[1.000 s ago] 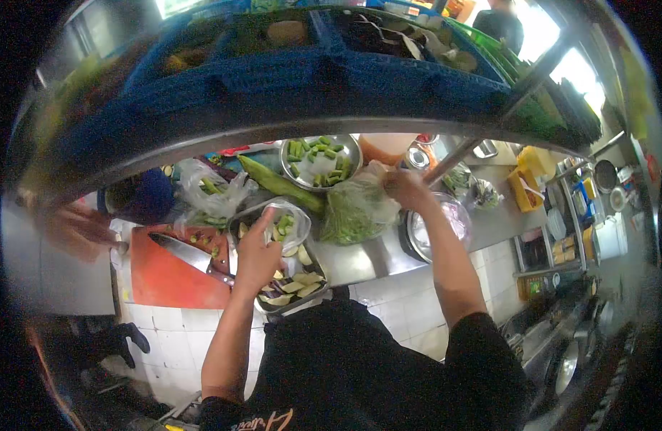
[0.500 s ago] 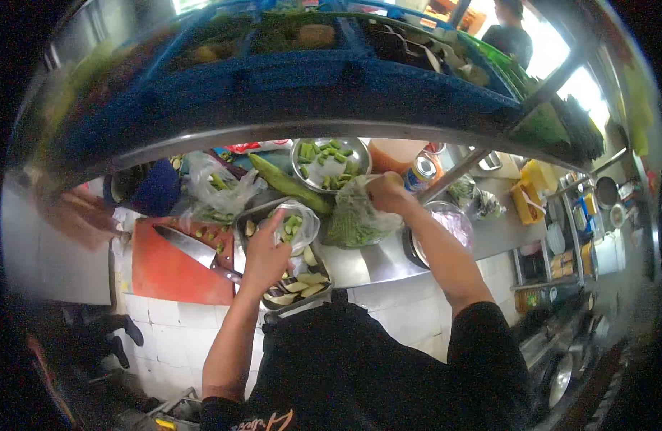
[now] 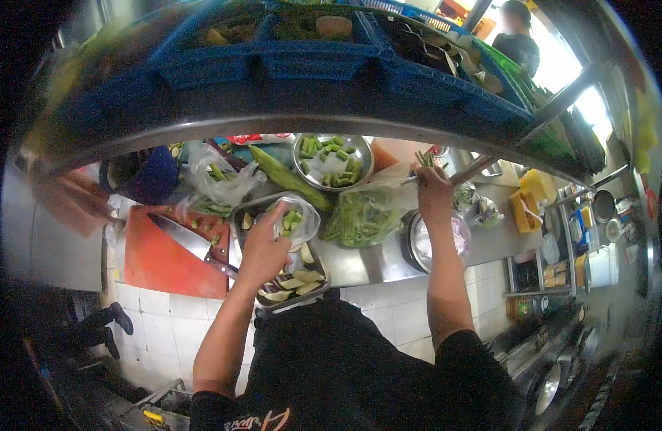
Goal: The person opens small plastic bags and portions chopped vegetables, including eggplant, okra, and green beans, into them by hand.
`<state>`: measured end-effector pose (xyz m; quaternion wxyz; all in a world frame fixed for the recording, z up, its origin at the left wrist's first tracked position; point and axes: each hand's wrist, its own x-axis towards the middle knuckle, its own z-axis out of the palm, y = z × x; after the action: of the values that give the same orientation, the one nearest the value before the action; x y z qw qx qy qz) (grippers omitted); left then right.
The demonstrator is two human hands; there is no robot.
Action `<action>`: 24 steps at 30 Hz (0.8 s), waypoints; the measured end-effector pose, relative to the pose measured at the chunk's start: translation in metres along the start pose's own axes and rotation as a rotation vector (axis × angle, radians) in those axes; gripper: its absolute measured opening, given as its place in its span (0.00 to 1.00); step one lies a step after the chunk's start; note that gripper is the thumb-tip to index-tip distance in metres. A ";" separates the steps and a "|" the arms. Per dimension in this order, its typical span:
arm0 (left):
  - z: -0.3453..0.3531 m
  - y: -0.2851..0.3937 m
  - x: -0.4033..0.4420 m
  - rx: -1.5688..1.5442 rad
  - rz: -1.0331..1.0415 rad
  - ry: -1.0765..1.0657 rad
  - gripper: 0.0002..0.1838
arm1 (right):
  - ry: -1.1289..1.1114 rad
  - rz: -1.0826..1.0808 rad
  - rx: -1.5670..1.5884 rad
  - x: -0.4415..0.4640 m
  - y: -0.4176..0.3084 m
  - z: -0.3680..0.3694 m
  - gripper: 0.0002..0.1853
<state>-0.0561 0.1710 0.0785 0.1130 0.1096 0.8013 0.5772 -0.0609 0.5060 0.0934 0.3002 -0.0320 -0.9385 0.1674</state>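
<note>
My left hand is closed on a clear plastic bag with cut green vegetable pieces in it, above a metal tray of eggplant pieces. My right hand is closed, and thin green bean pieces stick out past its fingers. Beside it lies a plastic bag of green beans, its loose mouth stretched towards that hand; whether the hand touches the plastic I cannot tell. Behind the bags are a long green gourd-like vegetable and a round metal bowl of cut green pieces.
A knife lies across an orange cutting board at left. Right of the bean bag stands a round pot. A metal shelf edge with blue crates overhangs the counter. Another person is at back right.
My right hand has moved right from the bean bag, and green bean pieces now show in it. The bag lies flatter. My left hand stays about where it was.
</note>
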 end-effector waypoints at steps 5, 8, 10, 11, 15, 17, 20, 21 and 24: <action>0.000 0.001 0.001 -0.011 -0.030 -0.044 0.34 | 0.223 -0.061 -0.146 0.001 -0.007 -0.005 0.10; 0.003 0.003 0.000 -0.050 -0.100 -0.053 0.34 | 0.325 -0.124 -0.179 0.006 -0.012 -0.015 0.09; 0.003 0.003 0.001 -0.056 -0.089 -0.055 0.34 | 0.348 -0.044 -0.004 0.014 -0.030 -0.023 0.09; 0.003 0.006 0.001 -0.049 -0.073 -0.065 0.34 | 0.237 0.064 0.185 0.014 -0.042 -0.026 0.09; 0.006 0.012 0.005 0.002 0.034 -0.053 0.34 | 0.000 0.211 0.734 -0.022 -0.094 -0.001 0.11; 0.009 0.012 0.005 -0.052 0.054 -0.039 0.34 | -0.079 0.076 0.705 -0.043 -0.129 0.030 0.09; 0.004 0.018 0.004 -0.106 0.000 -0.015 0.33 | -0.188 -0.073 0.715 -0.055 -0.149 0.053 0.09; 0.000 0.022 0.003 -0.121 -0.024 -0.013 0.33 | -0.234 -0.077 0.763 -0.057 -0.150 0.061 0.10; -0.003 0.016 0.003 -0.121 0.031 0.032 0.33 | -0.440 -0.173 0.862 -0.067 -0.146 0.080 0.12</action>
<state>-0.0593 0.1741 0.0941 0.0974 0.1058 0.7649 0.6278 -0.0460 0.3343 0.0440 0.0933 0.2094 -0.8242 0.5178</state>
